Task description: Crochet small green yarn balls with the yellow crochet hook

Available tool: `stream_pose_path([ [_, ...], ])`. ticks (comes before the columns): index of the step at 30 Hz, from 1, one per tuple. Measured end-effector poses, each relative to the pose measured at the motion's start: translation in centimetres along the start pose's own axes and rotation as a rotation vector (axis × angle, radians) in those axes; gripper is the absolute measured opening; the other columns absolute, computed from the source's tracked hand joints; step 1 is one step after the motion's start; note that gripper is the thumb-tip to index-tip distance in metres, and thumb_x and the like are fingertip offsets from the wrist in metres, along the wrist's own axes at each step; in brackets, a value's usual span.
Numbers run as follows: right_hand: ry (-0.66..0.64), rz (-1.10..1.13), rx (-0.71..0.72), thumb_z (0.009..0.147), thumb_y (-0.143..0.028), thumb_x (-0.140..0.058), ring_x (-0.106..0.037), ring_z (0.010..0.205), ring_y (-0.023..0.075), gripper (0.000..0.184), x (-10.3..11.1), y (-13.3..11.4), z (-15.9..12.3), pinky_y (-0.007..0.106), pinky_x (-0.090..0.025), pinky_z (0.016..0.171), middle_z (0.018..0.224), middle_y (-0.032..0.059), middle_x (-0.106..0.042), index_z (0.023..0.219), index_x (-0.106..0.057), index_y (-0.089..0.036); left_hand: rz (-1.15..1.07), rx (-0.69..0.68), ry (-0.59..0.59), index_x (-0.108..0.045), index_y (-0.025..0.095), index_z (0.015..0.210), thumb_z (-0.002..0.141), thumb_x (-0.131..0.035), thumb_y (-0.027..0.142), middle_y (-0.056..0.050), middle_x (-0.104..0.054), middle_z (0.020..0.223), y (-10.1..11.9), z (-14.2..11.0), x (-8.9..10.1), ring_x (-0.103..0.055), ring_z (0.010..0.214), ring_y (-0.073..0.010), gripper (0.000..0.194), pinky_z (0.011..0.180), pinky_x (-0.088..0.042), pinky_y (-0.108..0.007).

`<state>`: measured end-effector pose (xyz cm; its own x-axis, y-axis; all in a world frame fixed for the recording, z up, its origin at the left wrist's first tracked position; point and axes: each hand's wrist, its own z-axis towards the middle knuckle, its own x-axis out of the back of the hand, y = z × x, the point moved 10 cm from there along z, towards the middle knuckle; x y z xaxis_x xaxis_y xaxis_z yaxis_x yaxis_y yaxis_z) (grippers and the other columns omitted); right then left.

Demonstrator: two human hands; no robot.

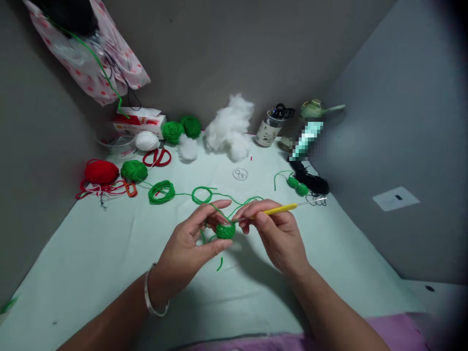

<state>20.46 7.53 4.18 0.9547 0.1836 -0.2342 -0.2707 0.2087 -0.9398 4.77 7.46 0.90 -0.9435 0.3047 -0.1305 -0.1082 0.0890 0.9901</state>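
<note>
Between the thumb and fingers of my left hand (193, 243) is a small round green crochet piece (225, 231), with white showing at its top. My right hand (280, 234) grips a crochet hook (280, 209) by its yellow handle. The hook's metal tip meets the upper right edge of the piece; whether it sits inside a stitch I cannot tell. Green yarn (183, 194) runs over my left fingers and back across the table to coils and a green ball (134, 170). A short green yarn scrap (220, 264) lies below the piece.
White stuffing (230, 126) is heaped at the back, beside green yarn balls (190, 126) and a cup of tools (268, 129). Red yarn (101, 172) and red-handled scissors (157, 157) lie left. Two small green balls (297, 186) and black yarn (316, 183) lie right.
</note>
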Motion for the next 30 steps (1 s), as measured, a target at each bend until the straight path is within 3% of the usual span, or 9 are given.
stream_pose_path([
  [8,-0.029,-0.003,-0.04,0.1,-0.038,-0.068,-0.068,0.08,0.0154,0.017,-0.2,1.1,-0.1,0.03,-0.057,0.073,0.094,0.0047,-0.078,0.098,-0.078,-0.025,0.024,0.045,-0.018,-0.072,0.033,0.132,0.08,-0.087,0.028,-0.003,-0.071,0.108,-1.2,-0.1,0.1,-0.062,0.105,-0.0235,0.054,0.101,-0.044,-0.037],
  [15,-0.006,-0.069,-0.07,0.096,-0.042,-0.073,-0.069,0.078,0.0166,0.021,-0.3,1.1,-0.1,0.031,-0.059,0.071,0.094,0.006,-0.078,0.104,-0.08,-0.024,-0.06,0.075,-0.076,-0.064,0.031,0.144,0.082,-0.086,0.034,-0.005,-0.071,0.107,-1.6,-0.1,-0.7,-0.065,0.109,-0.026,0.066,0.105,-0.045,-0.039],
  [20,-0.102,-0.084,-0.053,0.092,-0.036,-0.078,-0.071,0.088,0.0181,0.018,-1.5,0.1,0.1,0.033,-0.061,0.08,0.097,0.0055,-0.076,0.108,-0.082,-0.029,-0.116,0.083,-0.088,-0.067,0.031,0.141,0.08,-0.089,0.036,-0.007,-0.071,0.114,-1.9,-0.3,-0.8,-0.064,0.115,-0.0263,0.066,0.106,-0.047,-0.037],
  [24,-0.151,-0.204,-0.006,0.091,-0.033,-0.08,-0.069,0.096,0.0201,0.011,-1.7,-0.5,0.1,0.037,-0.06,0.087,0.098,0.0055,-0.073,0.101,-0.085,-0.031,-0.135,0.087,-0.057,-0.067,0.034,0.142,0.079,-0.09,0.033,-0.005,-0.07,0.115,-2.1,-0.4,-0.5,-0.065,0.108,-0.0222,0.067,0.1,-0.051,-0.032],
  [30,-0.116,-0.3,0.029,0.09,-0.031,-0.081,-0.069,0.098,0.0213,0.009,-1.6,-1.0,-0.2,0.037,-0.06,0.087,0.098,0.0069,-0.072,0.098,-0.085,-0.03,-0.177,0.042,-0.033,-0.071,0.031,0.139,0.081,-0.089,0.033,-0.006,-0.072,0.107,-1.7,-0.3,-0.3,-0.066,0.1,-0.0219,0.061,0.095,-0.053,-0.032],
])
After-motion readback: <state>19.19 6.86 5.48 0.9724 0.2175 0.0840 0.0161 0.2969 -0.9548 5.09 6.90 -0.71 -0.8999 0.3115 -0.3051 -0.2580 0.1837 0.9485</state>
